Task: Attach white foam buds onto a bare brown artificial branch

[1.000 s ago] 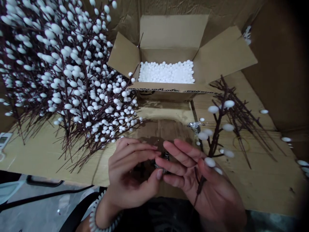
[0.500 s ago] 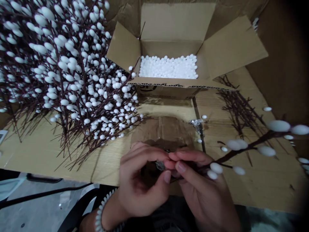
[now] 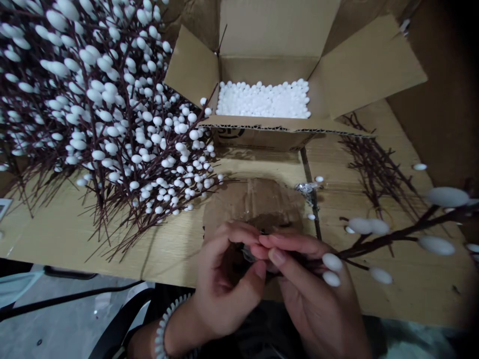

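Note:
My right hand point(image 3: 314, 284) is closed around the lower stem of a brown artificial berry branch point(image 3: 377, 241), which points out to the right. Oval white berries point(image 3: 437, 245) sit on its twigs. My left hand point(image 3: 234, 279), with a pale coiled band on the wrist, meets the right at the fingertips. Its thumb and fingers are pinched by the stem's near end; what lies between them is hidden. Something clear and crinkled point(image 3: 248, 253) shows inside the curl of the left fingers. Below both hands lies a brown cardboard piece point(image 3: 254, 199).
An open cardboard box point(image 3: 262, 130) holds many small white balls point(image 3: 264, 99). Finished-looking berry branches point(image 3: 112, 129) are heaped at left. Bare brown twigs point(image 3: 381, 169) lie at right, near a crumpled clear scrap point(image 3: 306, 188) and loose white balls. The wooden table point(image 3: 179, 249) has its front edge by my body.
The branch has shifted slightly right and turned a little in my right hand. My left hand has moved slightly right, still pinching. The camera view has shifted a little.

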Tool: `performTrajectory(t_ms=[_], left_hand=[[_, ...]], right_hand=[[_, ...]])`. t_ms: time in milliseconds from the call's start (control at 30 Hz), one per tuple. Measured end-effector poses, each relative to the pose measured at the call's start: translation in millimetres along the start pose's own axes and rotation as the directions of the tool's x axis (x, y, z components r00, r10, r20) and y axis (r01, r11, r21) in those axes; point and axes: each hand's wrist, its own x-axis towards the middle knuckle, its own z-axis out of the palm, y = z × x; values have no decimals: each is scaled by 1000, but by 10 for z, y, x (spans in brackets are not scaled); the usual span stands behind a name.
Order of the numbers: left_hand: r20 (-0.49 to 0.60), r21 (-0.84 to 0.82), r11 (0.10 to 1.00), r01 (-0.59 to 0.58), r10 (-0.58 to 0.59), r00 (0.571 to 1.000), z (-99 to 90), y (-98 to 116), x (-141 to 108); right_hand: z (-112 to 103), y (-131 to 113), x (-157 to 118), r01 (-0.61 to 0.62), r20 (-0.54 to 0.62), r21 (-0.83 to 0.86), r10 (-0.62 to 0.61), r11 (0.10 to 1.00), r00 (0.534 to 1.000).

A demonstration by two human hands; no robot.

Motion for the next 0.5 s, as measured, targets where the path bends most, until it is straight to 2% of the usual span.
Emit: performTrajectory(t_ms=[233, 500], left_hand=[[17, -6, 1000, -7, 8, 1000, 1, -42, -13], [42, 7, 1000, 9, -9, 999, -30, -29, -28]], right_hand=[[-14, -16, -42, 25, -28, -79, -28, 997, 999], [0, -21, -25, 28, -24, -86, -31, 996, 999]])
